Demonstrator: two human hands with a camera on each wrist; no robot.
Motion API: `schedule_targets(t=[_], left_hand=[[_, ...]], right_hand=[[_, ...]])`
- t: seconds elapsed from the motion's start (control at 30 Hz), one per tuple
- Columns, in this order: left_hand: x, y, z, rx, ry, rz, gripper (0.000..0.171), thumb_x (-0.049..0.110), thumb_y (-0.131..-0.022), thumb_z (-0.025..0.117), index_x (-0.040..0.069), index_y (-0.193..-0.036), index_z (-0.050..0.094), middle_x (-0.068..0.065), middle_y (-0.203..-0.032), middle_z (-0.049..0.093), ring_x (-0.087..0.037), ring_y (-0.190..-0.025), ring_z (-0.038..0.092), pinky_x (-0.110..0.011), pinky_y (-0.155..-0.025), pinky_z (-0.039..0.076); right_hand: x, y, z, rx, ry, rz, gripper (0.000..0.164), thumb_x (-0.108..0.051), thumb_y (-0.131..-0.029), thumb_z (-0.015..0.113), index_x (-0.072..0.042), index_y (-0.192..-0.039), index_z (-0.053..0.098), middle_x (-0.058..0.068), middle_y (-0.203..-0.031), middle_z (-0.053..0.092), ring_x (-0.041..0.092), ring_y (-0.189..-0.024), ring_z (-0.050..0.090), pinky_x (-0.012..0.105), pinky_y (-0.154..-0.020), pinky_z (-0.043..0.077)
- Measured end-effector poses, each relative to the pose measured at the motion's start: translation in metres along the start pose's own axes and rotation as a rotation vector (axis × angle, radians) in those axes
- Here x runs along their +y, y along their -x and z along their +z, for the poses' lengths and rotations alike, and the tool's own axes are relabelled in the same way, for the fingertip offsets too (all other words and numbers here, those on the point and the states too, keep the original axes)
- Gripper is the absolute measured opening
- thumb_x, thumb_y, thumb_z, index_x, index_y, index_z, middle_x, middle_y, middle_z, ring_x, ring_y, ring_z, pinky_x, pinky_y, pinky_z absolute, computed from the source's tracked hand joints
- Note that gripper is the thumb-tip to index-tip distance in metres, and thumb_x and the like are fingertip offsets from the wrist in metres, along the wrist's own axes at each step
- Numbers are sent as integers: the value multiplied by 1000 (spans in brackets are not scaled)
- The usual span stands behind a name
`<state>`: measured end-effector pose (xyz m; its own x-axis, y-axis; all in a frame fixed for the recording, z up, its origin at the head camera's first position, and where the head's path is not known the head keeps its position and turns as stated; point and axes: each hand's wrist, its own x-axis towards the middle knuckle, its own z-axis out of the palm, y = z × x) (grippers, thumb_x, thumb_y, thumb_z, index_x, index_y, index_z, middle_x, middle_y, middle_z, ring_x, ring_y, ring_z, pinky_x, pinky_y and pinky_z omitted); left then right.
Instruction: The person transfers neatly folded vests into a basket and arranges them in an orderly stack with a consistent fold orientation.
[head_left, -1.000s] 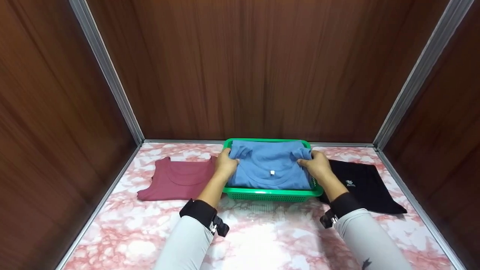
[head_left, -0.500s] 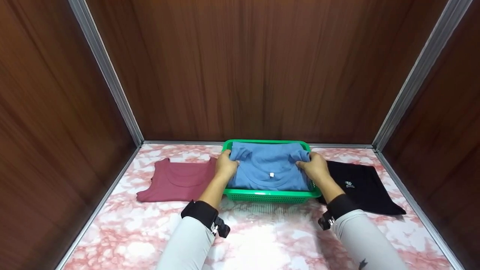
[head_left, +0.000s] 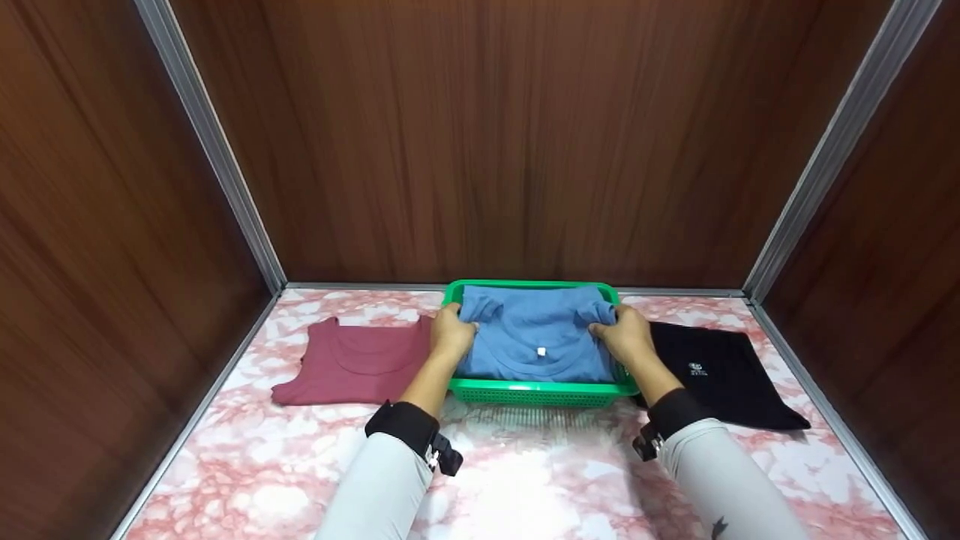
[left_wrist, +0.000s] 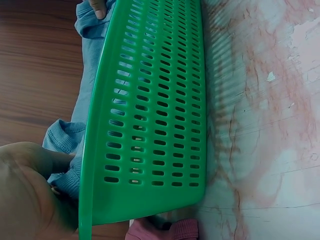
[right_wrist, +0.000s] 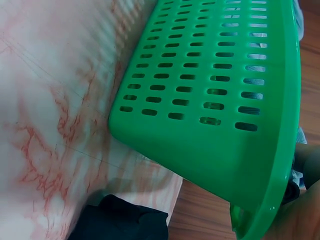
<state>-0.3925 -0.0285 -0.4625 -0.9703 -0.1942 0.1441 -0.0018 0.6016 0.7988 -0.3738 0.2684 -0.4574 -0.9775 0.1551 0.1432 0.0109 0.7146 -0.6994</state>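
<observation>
A folded blue T-shirt (head_left: 544, 326) with a small white neck label lies in a green plastic basket (head_left: 534, 387). My left hand (head_left: 451, 334) pinches the shirt's left side by the sleeve, thumb on top. On the opposite side, my right hand (head_left: 630, 335) pinches the other sleeve in the same way. Both hands are just inside the basket's short ends, and their fingers are mostly hidden beneath the fabric. In the left wrist view, the left hand (left_wrist: 30, 190) bunches blue cloth beside the rim. The rim largely covers the right hand (right_wrist: 300, 210) in the right wrist view.
Left of the basket lies a folded maroon top (head_left: 360, 367). A folded black garment (head_left: 724, 375) with a small pale print lies to the right. The marbled pink-and-white table (head_left: 525, 480) is enclosed by brown wood-look walls (head_left: 487, 142) at the back and sides.
My right hand has shifted slightly inward, drawing the shirt's right edge a little to the left. Both hands keep their pinch, and the rest has barely moved apart from a slight camera shift.
</observation>
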Motion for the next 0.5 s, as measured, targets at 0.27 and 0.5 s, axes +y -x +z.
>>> schedule_targets(t=[0.27,0.5], left_hand=[[1,1,2,7,-36,-9,51,13,-81,73,6,-129,58,-15,-125,63,-31,-119,57,-42,-100,44],[1,2,4,11,-76,-4,48,15,-82,73,8,-128,59,-13,-122,65,-30,-117,58,-42,-98,46]], right_hand=[[-1,-1,2,22,40,-8,47,-22,-86,70,6,-120,56,27,-122,59,41,-116,54,53,-98,41],[-2,-1,5,22,86,5,44,-24,-86,71,5,-117,57,26,-119,60,41,-112,56,53,-94,43]])
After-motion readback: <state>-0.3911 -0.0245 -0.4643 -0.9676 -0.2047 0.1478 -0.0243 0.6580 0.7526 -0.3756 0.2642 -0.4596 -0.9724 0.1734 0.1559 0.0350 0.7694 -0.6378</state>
